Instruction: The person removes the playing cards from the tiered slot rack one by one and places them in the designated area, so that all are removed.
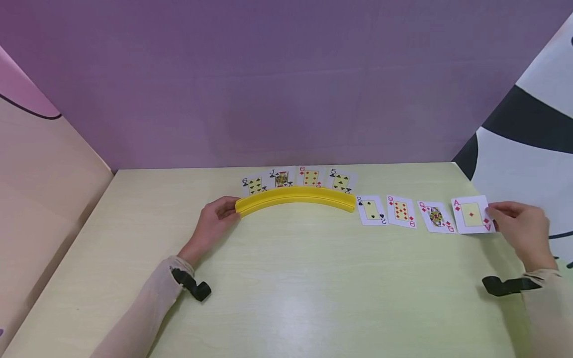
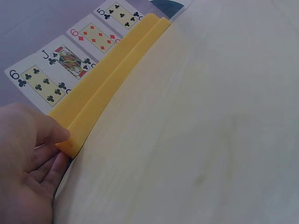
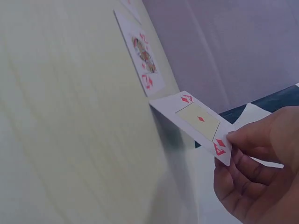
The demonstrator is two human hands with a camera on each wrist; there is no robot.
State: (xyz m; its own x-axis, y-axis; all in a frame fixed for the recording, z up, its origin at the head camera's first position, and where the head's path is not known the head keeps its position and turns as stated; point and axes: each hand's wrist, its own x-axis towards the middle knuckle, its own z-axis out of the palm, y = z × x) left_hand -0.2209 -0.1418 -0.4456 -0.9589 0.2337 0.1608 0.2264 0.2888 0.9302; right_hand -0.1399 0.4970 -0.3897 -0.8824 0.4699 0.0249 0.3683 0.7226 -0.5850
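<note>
My left hand (image 1: pixel 217 219) pinches the left end of a yellow curved card holder (image 1: pixel 295 195), thumb on top and fingers beneath in the left wrist view. Standing in the holder are a six of clubs (image 2: pixel 42 84), a jack of clubs (image 2: pixel 67 60), a six of diamonds (image 2: pixel 96 37) and a five of clubs (image 2: pixel 120 15). At the far right, my right hand (image 1: pixel 524 228) pinches the ace of diamonds (image 3: pixel 198 119) by its right edge. That card is tilted, its held side raised off the table, as the right wrist view shows.
Between holder and ace lie a two of spades (image 1: pixel 371 210), an eight or nine of diamonds (image 1: pixel 401 211) and a queen of diamonds (image 1: pixel 436 217), face up on the pale table (image 1: pixel 286 278). A purple panel (image 1: pixel 286 89) rises behind; side panels stand left and right.
</note>
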